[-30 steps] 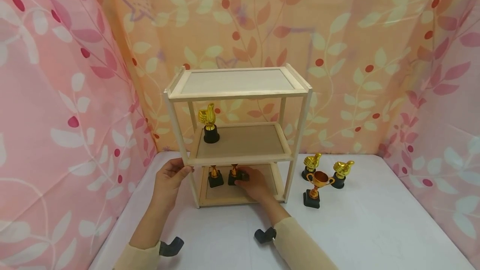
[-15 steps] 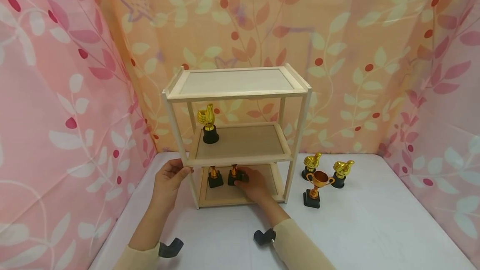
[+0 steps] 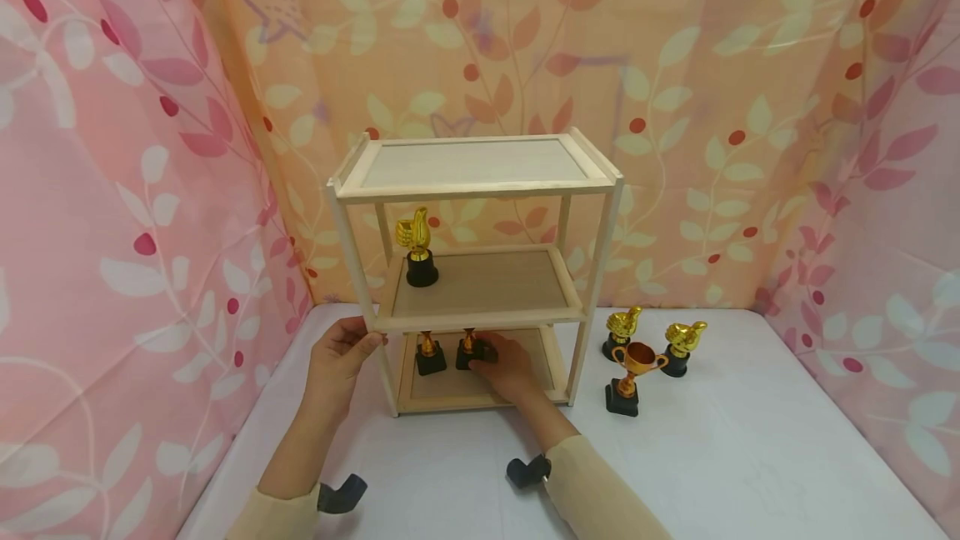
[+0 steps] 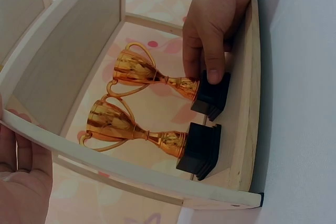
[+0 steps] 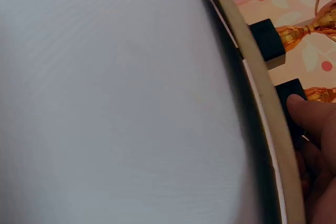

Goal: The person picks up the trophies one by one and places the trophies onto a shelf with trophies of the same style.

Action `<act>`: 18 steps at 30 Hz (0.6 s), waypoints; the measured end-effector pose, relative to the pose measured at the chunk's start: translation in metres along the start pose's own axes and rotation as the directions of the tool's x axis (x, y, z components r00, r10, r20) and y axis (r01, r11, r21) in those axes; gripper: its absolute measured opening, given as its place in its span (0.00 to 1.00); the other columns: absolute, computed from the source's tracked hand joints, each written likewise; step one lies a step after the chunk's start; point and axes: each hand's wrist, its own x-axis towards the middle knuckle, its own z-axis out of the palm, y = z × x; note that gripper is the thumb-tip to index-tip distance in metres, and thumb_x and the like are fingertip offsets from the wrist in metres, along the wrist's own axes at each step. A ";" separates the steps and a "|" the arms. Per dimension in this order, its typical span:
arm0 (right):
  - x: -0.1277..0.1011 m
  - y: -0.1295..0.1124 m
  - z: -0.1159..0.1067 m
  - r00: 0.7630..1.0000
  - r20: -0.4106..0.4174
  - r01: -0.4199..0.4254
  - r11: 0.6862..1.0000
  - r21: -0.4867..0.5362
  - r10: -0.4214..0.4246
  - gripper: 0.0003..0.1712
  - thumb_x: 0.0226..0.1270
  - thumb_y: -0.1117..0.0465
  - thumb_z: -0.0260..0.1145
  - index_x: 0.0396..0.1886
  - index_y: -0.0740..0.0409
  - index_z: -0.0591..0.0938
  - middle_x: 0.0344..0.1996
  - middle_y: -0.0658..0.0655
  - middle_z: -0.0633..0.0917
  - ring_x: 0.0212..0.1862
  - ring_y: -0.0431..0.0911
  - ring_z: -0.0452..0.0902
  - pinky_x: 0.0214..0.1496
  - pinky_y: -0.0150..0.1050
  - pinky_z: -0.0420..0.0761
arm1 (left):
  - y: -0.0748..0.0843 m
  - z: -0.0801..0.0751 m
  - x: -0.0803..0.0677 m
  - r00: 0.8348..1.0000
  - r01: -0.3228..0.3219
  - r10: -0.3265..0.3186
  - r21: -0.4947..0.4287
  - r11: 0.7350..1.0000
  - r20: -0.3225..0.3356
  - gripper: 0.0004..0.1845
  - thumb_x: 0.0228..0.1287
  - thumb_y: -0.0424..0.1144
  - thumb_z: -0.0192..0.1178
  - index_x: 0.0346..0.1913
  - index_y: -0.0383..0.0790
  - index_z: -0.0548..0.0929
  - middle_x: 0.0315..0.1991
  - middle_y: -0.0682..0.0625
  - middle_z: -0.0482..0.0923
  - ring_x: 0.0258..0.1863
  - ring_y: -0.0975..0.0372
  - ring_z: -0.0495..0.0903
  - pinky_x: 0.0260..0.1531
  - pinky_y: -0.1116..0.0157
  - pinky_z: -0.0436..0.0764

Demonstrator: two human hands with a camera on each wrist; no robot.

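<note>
Pinches black base of held cup with right hand, thumb pressed on its side. Reaches in under middle tier of pale wooden shelf. Grips left front post with left hand, thumb and fingers near middle-tier height.

Held cup: upright at bottom tier, right of second cup, also upright, square black bases side by side, small gap between. Cannot tell if fully resting on the board. In head view, visible only by stems and bases below middle-tier edge; in left wrist view, shiny copper-gold bowls and looped handles in sight too.

On middle tier, toward left: gold thumbs-up trophy, upright on round black base.

On white tablecloth, right of shelf: back thumbs-up trophy, right thumbs-up trophy, and third cup in front, all upright, close together, well apart from both hands.

Also in view: beige sleeves, black curved pieces at both cuffs, orange leaf-print curtain behind, pink curtain at left, similar pink print at far right.
</note>
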 end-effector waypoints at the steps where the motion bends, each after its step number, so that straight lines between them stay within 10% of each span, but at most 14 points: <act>1: 0.000 0.000 -0.001 1.000 0.005 0.000 1.000 0.012 -0.001 0.32 0.64 0.54 0.76 0.68 0.46 0.78 0.64 0.55 0.82 0.68 0.57 0.74 0.72 0.55 0.71 | -0.001 0.000 0.000 1.000 0.002 -0.002 0.001 1.000 -0.001 0.11 0.67 0.26 0.66 0.50 0.29 0.78 0.35 0.55 0.87 0.37 0.65 0.86 0.48 0.70 0.84; 18: -0.022 -0.015 -0.023 1.000 -0.026 -0.002 0.974 0.225 0.008 0.28 0.67 0.58 0.72 0.66 0.58 0.79 0.62 0.59 0.82 0.60 0.59 0.79 0.58 0.54 0.82 | -0.003 -0.001 0.001 1.000 0.008 -0.008 0.000 1.000 -0.008 0.12 0.67 0.26 0.66 0.51 0.29 0.79 0.35 0.55 0.86 0.37 0.64 0.86 0.50 0.70 0.83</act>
